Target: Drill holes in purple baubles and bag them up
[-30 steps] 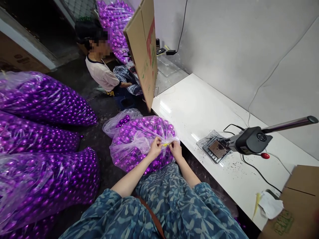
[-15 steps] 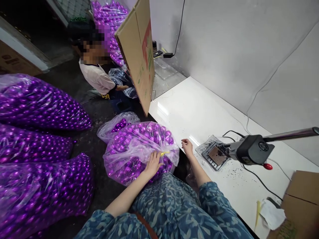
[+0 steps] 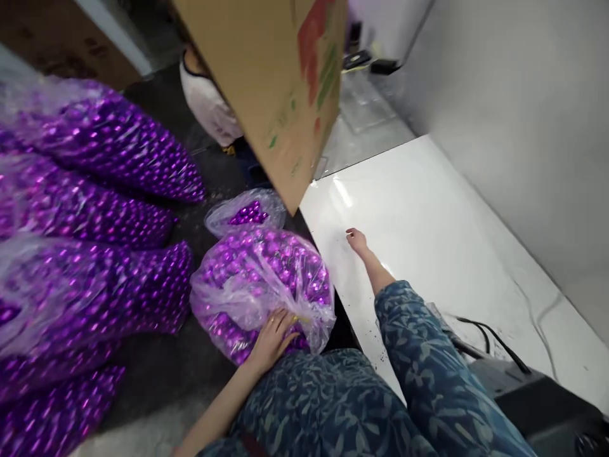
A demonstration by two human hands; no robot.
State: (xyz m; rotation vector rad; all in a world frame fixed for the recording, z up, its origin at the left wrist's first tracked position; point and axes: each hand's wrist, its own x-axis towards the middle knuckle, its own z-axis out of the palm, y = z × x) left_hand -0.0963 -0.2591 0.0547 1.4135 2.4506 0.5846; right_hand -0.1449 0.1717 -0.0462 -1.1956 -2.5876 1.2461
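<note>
A clear plastic bag [image 3: 266, 254] full of shiny purple balls sits in front of my lap, its gathered top marked by a yellow tie [image 3: 299, 318]. My left hand [image 3: 273, 336] lies on the top of this bag beside the tie, fingers stretched out. Over the white table [image 3: 409, 209] is my right hand [image 3: 356, 240], its fingers curled in; anything inside them is too small to make out. Behind the large bag, a smaller clear bag [image 3: 247, 212] holds a few purple balls.
Several large bags of purple balls [image 3: 109, 139] lie on the dark floor to the left. An upright cardboard sheet [image 3: 266, 82] partly hides another person [image 3: 207, 101]. At the lower right stands a grey-black device [image 3: 537, 406] with cables.
My view has turned and dropped toward the table. My right hand has moved forward over the white tabletop, away from the bag. My left hand stays on the bag.
</note>
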